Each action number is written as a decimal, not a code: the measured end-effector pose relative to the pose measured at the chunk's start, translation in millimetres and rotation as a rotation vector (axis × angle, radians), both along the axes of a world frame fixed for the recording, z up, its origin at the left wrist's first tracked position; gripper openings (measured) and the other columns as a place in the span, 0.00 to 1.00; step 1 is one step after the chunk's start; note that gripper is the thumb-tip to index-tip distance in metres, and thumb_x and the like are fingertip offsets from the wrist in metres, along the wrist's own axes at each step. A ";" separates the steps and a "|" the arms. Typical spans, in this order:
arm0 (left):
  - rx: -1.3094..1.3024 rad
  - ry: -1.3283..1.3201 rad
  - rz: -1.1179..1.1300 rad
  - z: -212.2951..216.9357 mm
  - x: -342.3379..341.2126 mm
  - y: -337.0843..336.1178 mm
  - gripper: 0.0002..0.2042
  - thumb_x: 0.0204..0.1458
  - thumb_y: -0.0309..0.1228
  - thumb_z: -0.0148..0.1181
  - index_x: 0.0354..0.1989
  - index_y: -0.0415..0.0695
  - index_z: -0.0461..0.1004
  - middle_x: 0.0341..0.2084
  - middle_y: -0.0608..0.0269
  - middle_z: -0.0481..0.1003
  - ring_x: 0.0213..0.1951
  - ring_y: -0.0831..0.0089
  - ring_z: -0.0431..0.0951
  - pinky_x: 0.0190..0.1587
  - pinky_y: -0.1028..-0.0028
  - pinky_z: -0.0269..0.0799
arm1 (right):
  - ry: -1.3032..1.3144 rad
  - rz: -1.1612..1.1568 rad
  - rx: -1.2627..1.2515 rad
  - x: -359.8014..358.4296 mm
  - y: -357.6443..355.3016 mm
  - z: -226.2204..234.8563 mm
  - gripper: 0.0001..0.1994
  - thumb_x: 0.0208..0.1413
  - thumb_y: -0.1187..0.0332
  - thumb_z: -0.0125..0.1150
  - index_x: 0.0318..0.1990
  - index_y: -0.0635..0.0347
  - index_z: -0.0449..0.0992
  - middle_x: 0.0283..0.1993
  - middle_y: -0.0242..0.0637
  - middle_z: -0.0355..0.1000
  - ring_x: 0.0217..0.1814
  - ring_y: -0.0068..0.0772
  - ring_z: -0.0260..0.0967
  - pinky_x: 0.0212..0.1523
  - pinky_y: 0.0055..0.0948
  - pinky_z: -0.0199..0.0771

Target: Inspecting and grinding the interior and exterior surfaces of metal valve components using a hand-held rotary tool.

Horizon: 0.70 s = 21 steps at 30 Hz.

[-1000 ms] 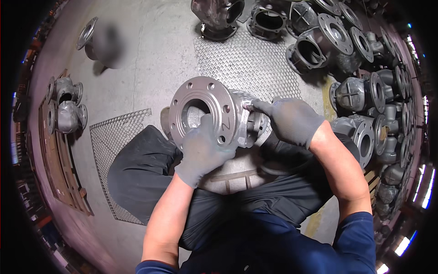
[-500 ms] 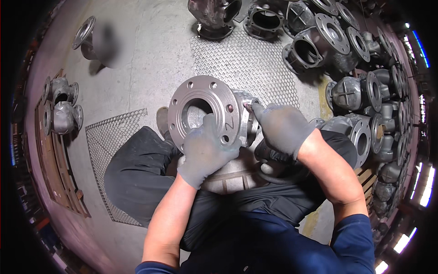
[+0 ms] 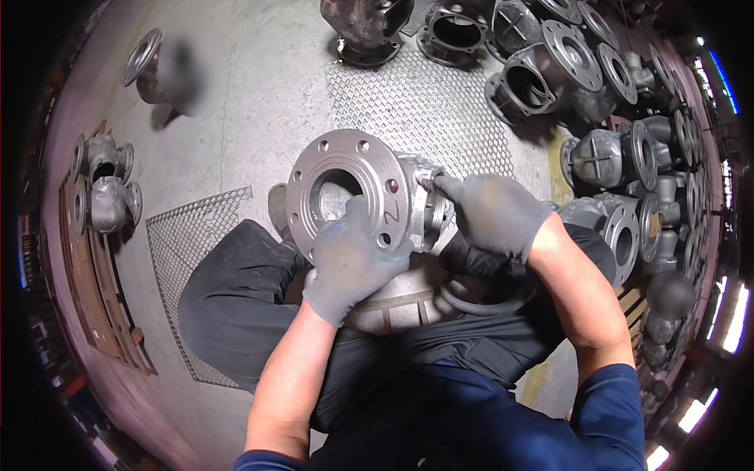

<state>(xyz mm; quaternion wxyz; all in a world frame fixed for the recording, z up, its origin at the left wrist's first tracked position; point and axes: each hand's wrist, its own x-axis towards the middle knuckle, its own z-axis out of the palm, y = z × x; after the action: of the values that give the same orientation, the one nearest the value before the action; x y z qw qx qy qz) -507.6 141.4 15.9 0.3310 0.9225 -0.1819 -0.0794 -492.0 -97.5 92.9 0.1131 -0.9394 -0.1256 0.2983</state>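
A grey cast-metal valve body [image 3: 416, 173] with a wide round flange [image 3: 308, 161] stands between my legs, its large opening facing up and toward me. My gloved left hand [image 3: 353, 255] is closed over the flange's near edge, the thumb reaching toward the bore. At the smaller side opening, the forefinger of my gloved right hand [image 3: 499, 213] stretches to the rim. Its other fingers are curled underneath and mostly hidden, so I cannot make out what they hold. A reddish spot shows in one bolt hole of the flange.
More flanged valve bodies [image 3: 526, 86] crowd the right side and the top. Two castings [image 3: 110, 206] rest on a wooden pallet [image 3: 93, 302] at the left. Another casting [image 3: 149, 71] stands at upper left. Metal mesh sheets [image 3: 424, 102] lie on the floor. A grey hose-like loop [image 3: 491, 304] lies by my right leg.
My right hand has shifted a little to the right, its forefinger still at the side opening's rim. My left hand keeps its hold, and the valve body has barely moved.
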 end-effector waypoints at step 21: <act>-0.080 -0.008 0.013 -4.4 -15.4 25.7 0.31 0.42 0.34 0.78 0.52 0.35 0.69 0.35 0.44 0.78 0.35 0.46 0.81 0.38 0.55 0.77 | -0.264 -0.416 0.540 -81.2 56.2 -73.4 0.28 0.62 0.73 0.54 0.70 0.68 0.64 0.42 0.63 0.79 0.41 0.65 0.80 0.43 0.58 0.81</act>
<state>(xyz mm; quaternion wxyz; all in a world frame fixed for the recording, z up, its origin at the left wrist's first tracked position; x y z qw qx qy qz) -523.0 167.1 11.5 0.3672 0.9101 -0.1803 -0.0661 -573.2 -41.3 19.5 0.3980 -0.9116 -0.0194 0.1011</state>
